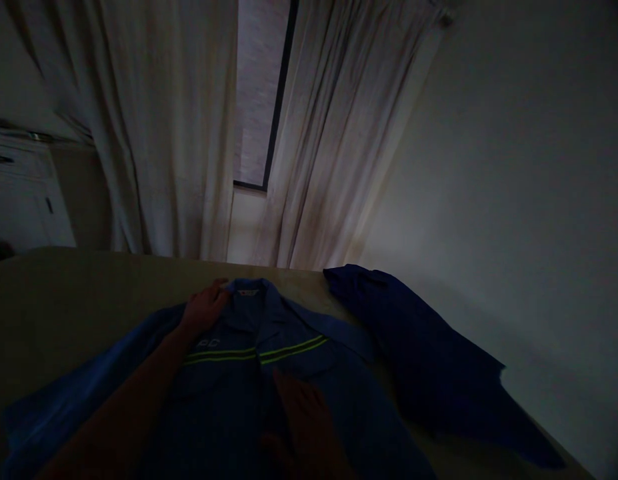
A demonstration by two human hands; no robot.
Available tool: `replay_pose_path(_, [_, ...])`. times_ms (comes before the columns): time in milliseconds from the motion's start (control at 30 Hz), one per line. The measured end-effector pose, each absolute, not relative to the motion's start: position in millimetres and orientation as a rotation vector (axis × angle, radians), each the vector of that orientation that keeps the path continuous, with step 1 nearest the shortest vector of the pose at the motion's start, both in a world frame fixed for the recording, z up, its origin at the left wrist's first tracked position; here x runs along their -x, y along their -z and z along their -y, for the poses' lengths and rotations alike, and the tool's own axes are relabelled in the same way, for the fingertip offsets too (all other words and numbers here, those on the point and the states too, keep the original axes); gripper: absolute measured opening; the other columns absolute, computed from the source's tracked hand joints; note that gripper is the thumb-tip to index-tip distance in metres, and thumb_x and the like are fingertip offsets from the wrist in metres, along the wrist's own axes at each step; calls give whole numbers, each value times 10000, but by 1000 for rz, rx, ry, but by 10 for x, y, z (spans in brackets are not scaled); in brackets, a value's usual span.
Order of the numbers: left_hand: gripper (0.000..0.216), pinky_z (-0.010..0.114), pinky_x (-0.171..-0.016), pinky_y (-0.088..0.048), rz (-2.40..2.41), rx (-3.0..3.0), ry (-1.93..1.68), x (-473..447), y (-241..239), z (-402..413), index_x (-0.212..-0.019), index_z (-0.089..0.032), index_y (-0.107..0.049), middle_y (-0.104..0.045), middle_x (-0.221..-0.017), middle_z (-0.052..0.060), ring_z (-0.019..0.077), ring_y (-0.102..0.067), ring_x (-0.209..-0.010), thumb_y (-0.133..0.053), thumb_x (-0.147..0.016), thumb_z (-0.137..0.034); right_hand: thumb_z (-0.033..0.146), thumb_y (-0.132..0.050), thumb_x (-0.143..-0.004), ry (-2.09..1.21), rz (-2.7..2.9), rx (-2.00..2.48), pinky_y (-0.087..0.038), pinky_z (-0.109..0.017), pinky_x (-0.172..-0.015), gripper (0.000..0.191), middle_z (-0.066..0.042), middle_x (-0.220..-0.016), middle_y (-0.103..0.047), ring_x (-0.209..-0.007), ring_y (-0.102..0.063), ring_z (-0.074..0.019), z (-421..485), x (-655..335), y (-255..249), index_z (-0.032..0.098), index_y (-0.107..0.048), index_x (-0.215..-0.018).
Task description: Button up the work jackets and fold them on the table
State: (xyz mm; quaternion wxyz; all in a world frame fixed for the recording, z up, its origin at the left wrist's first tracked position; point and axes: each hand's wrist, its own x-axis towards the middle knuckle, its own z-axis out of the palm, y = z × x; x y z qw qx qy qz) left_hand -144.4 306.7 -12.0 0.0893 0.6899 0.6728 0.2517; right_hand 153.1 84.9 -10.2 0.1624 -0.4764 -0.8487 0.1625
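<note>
Fingers extended, the right hand was over the shirt's front; the left hand touched it beside the collar, grip unclear. The shirt lay on a greenish surface, beside dark-blue clothing. Beyond, a white cabinet hid its contents.

Collared work shirt under left hand and right hand: mid-blue, plain ground. Paired yellow-green stripes, dark band between, crossing the chest just ahead of the right hand. Pale lettering on the blue, nearer side of the left hand. Collar label, just right of the left hand: whitish. Crumpled garment right of the right hand: deep navy, no pattern made out. Flat surface left of the left hand: dull olive-tan. Beyond both hands: cream-beige curtains, black window frame. Wall, farther right of the right hand: pale grey
</note>
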Motion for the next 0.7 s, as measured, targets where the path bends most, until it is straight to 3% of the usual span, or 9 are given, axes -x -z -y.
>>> replay_pose_path(133, [435, 478, -1110, -374, -1902, -2297, -651, 1460, 201, -3054, -1329, -306, -623, -650, -1410, 44, 296, -538, -1346, -497, -917, -362, 706, -462, -979, -450, 2388, 1580, -239, -564, -1251, 786, -51, -1699, -232, -1555, -232, -343, -822, -1489, 98, 306, -279, -1630])
replay_pose_path(367, [395, 529, -1131, -328, -1986, -2393, -631, 1386, 183, -3037, -1282, -223, -663, -633, -1373, 136, 333, -512, -1320, -383, -1019, -313, 702, -427, -997, -458, 2360, 1579, -235, -525, -1254, 736, -52, -1697, -256, -1554, -242, -314, -792, -1433, 22, 307, -333, -1611])
replay_pose_path(533, [523, 441, -1077, -406, -1949, -2439, -499, 1303, 68, -2872, -1424, -158, -562, -601, -1387, 198, 312, -554, -1286, -332, -957, -103, 672, -545, -961, -357, 2312, 1488, -299, -533, -1217, 752, -117, -1631, -398, -1482, -373, -338, -759, -1399, 0, 250, -412, -1568])
replay_pose_path(700, [683, 421, -1032, -453, -1962, -2407, -369, 1100, 32, -2361, -1571, -48, -334, -598, -1390, 276, 328, -626, -1227, -389, -890, -62, 549, -575, -992, -267, 2281, 1356, -389, -470, -1152, 492, -96, -1472, -569, -1354, -513, -290, -727, -1377, 3, 265, -574, -1394])
